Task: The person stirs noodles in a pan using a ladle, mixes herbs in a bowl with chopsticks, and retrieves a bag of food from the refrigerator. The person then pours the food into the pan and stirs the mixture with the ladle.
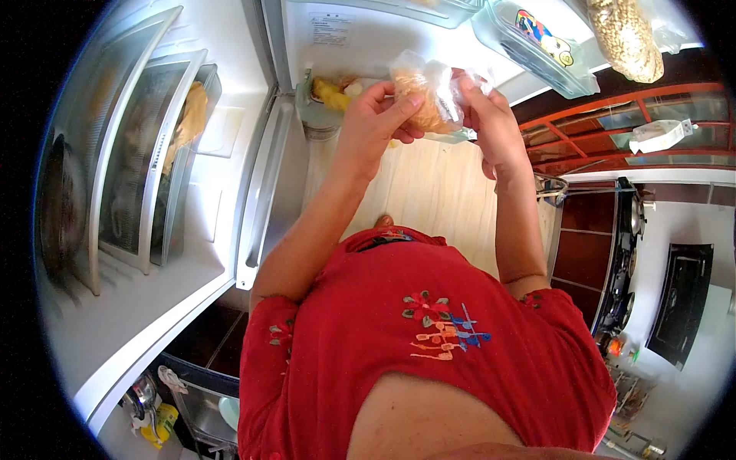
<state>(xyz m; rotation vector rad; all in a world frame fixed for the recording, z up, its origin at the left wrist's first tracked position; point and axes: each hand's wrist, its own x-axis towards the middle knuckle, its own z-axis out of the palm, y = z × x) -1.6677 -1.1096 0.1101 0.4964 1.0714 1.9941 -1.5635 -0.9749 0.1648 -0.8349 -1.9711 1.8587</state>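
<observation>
A clear plastic bag with orange-brown contents is held up between my two hands, in front of the open fridge door. My left hand is closed on the bag's left side, thumb across its front. On the right, my right hand pinches the crumpled, whitish part of the bag. Just behind my left hand, a door shelf holds yellow items. What the bag contains is too blurred to name.
The fridge interior with drawers stands at the left. A pale blue door bin and a bag of grains are at the upper right. A stove stands at the right, a sink at lower left.
</observation>
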